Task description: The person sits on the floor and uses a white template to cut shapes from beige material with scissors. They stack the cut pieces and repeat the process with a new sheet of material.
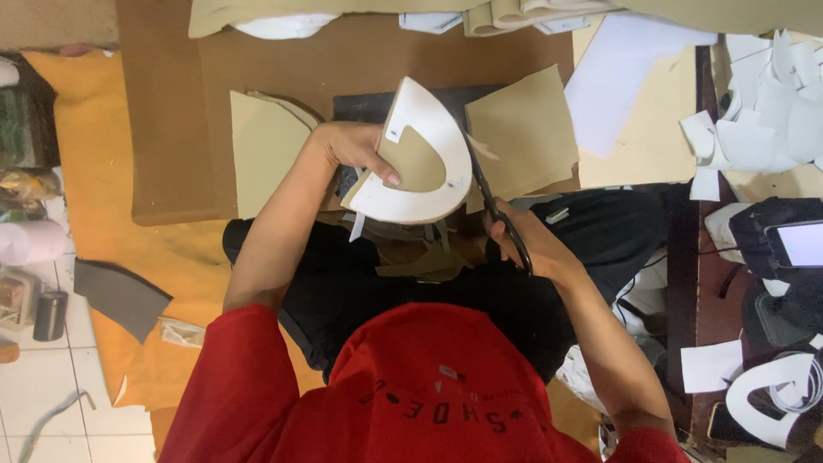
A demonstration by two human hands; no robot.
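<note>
Fingers (375,167) pinch white curved pattern (429,163); right hand (527,244) grips scissors (493,201)

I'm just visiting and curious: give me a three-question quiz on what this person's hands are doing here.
1. True or false: the left hand holds a white curved template with tan material behind it.
2. Which tool is in the right hand? A) scissors B) hammer C) brush
3. Fill in: the scissors meet the template at its ____ edge as the head camera sees it.

Key: 1 true; 2 A; 3 right.
</note>
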